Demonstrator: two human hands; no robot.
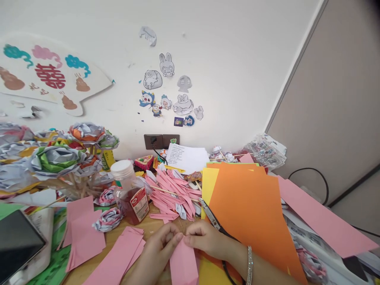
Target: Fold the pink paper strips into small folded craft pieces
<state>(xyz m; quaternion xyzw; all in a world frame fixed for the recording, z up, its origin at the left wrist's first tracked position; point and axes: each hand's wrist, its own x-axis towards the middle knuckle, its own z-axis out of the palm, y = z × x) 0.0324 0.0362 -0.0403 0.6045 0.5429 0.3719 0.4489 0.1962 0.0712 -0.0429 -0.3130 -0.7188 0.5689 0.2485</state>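
Observation:
At the front middle of the table, a strip of pink paper (183,266) is pinched at its top end between both hands. My left hand (162,249) grips the strip's upper left corner, thumb against curled fingers. My right hand (204,240), with a sparkling bracelet on its wrist, pinches the upper right corner close beside it. Just beyond the fingertips lies a heap of folded pink paper pieces (175,190). Left of my left hand is a stack of pink strips (117,257). A metal-jawed tool with dark handles (211,213) rests partly behind my right hand.
Orange sheets (245,213) over yellow paper lie to the right. A lidded jar of reddish contents (130,198) stands left of the heap, near paper roses (56,160). Cut pink rectangles (84,233) and a dark-screened device (19,243) are at the left. A long pink strip (326,217) lies far right.

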